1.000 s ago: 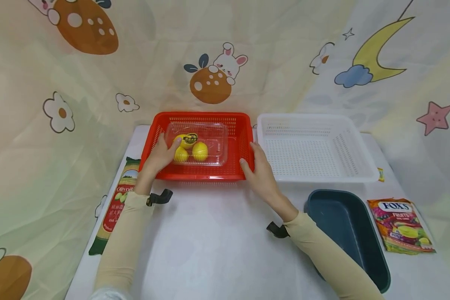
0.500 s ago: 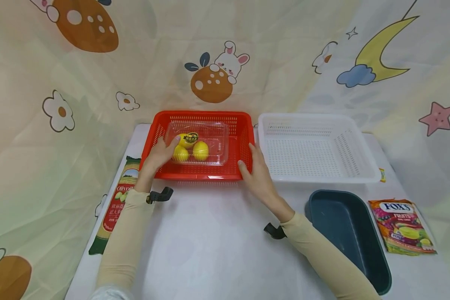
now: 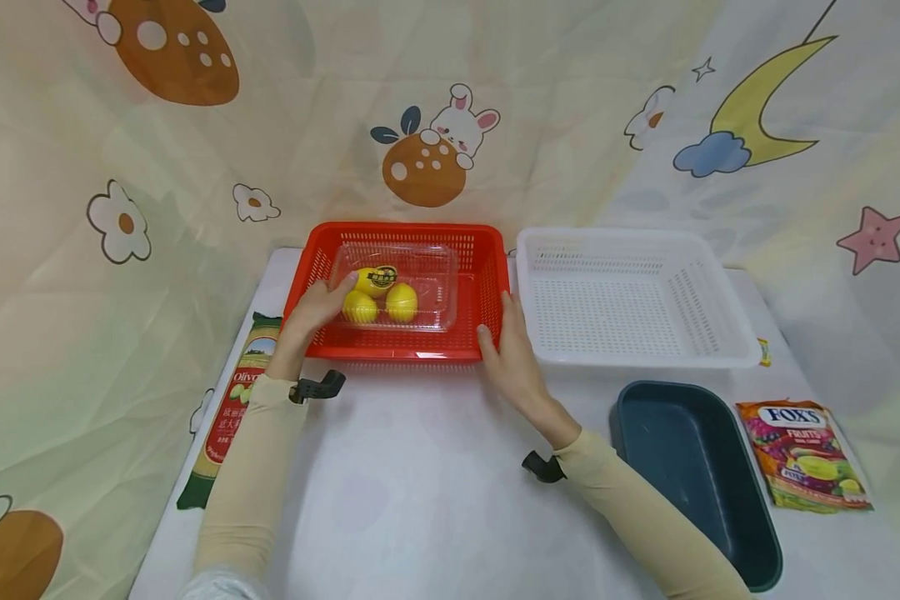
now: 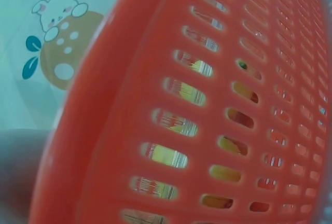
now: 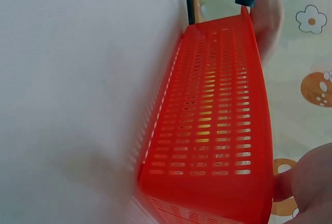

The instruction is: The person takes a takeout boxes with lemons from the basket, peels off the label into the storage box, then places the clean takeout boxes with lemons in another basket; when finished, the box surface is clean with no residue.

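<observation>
In the head view, a red plastic basket [image 3: 472,312] stands at the back of the white table. Inside it lies a clear plastic clamshell box [image 3: 435,304] with yellow lemons [image 3: 401,302] showing through; one bears a dark label. My left hand [image 3: 313,312] grips the basket's left side, its thumb reaching inward beside the lemons; its other fingers are largely hidden. At the right side, my right hand [image 3: 516,360] holds the wall, thumb toward the inside. Both wrist views show the slotted red wall up close, and the right wrist view also catches part of the right hand [image 5: 314,187].
A white slotted basket [image 3: 607,354] stands right of the red one. In front of it are a dark blue-green tub [image 3: 682,450] and a Fox's candy bag [image 3: 802,454]. A long green-and-red Olivoil packet [image 3: 232,408] lies along the left edge. A patterned cloth hangs behind.
The right wrist and forearm have shifted slightly left, with the hand still at the basket's right side. The red basket and left hand stay almost in place.
</observation>
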Demonstrator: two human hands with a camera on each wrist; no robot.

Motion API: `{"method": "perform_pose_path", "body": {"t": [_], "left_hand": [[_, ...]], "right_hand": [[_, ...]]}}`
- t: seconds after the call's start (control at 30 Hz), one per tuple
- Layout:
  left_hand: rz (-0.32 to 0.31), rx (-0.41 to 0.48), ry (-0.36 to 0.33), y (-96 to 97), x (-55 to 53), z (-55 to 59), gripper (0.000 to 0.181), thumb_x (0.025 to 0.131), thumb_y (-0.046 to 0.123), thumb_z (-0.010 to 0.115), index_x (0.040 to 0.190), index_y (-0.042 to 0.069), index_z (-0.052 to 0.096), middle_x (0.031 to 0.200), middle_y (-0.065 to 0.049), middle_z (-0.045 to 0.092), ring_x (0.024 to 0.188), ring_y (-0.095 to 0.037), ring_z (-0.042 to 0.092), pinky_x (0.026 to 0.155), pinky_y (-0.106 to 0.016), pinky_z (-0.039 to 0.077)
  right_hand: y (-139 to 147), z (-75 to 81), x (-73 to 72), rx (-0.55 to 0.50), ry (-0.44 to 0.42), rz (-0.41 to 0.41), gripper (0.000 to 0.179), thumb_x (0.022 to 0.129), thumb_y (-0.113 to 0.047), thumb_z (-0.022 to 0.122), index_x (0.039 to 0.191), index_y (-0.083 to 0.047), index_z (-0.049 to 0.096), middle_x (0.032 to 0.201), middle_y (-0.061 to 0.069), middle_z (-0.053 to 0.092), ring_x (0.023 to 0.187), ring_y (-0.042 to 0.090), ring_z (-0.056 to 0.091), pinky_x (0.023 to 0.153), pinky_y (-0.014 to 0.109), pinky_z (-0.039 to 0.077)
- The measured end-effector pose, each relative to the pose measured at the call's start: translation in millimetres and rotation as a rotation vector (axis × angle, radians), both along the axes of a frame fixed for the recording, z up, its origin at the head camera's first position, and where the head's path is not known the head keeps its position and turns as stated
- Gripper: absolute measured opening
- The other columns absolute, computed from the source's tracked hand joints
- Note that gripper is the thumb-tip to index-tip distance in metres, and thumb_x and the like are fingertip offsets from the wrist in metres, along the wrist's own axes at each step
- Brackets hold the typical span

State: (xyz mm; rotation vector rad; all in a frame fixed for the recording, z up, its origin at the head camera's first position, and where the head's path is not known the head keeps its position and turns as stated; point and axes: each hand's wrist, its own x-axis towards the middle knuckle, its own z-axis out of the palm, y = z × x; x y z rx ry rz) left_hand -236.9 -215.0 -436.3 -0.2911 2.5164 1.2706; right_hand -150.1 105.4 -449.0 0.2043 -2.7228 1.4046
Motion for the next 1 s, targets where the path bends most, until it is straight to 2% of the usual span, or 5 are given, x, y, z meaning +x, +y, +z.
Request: {"method": "perform_pose_path", "body": {"t": [0.23,0.47,0.6,0.77,1.0], "left_hand": [[0.035,0.118,-0.038,-2.2,-2.6,-5.6,0.073,0.098,0.066,0.047,0.124,-0.002,0.045,0.105,-0.012,0.044,0.106,-0.028,0.048,0.085,-0.035,0.045],[0.012,0.23,-0.035,-2.7,-3.9,0.1,0.053,0.102,0.053,0.051,0.096,0.0,0.048,0.078,-0.003,0.039,0.086,-0.024,0.046,0.069,-0.034,0.038],[0.004,0.291,-0.048,-2.5,-6.4,1.7,0.051,0.105,0.045,0.048,0.107,-0.006,0.05,0.091,-0.011,0.042,0.094,-0.026,0.045,0.074,-0.036,0.038],[0.015,0.324,-0.052,-2.8,-6.0,-3.7,0.059,0.105,0.049,0.046,0.128,-0.005,0.047,0.117,-0.014,0.046,0.108,-0.025,0.047,0.088,-0.032,0.05],[0.025,0.33,-0.051,-3.2,-6.0,-8.5,0.062,0.104,0.053,0.045,0.133,-0.001,0.046,0.122,-0.012,0.047,0.109,-0.025,0.05,0.08,-0.027,0.058]], "right_hand": [[-1,-6.4,-0.4,-0.012,-0.028,-0.019,0.074,0.106,-0.023,0.048,0.161,0.0,0.006,0.17,0.017,0.005,0.159,0.029,0.009,0.127,0.051,0.019],[0,-8.0,-2.4,0.005,-0.007,-0.02,0.068,0.107,-0.017,0.045,0.161,0.002,0.008,0.169,0.02,0.008,0.158,0.031,0.01,0.127,0.05,0.018],[1,-8.8,-2.6,0.011,0.024,-0.015,0.064,0.106,-0.008,0.043,0.159,0.006,0.011,0.168,0.023,0.009,0.158,0.033,0.012,0.128,0.049,0.017],[2,-10.2,-3.0,0.019,0.04,-0.011,0.062,0.105,-0.004,0.041,0.159,0.007,0.012,0.168,0.024,0.01,0.158,0.033,0.012,0.128,0.048,0.016],[4,-10.3,-3.3,0.01,0.042,-0.006,0.062,0.105,-0.005,0.041,0.159,0.006,0.012,0.168,0.023,0.01,0.158,0.032,0.013,0.128,0.049,0.017]]}}
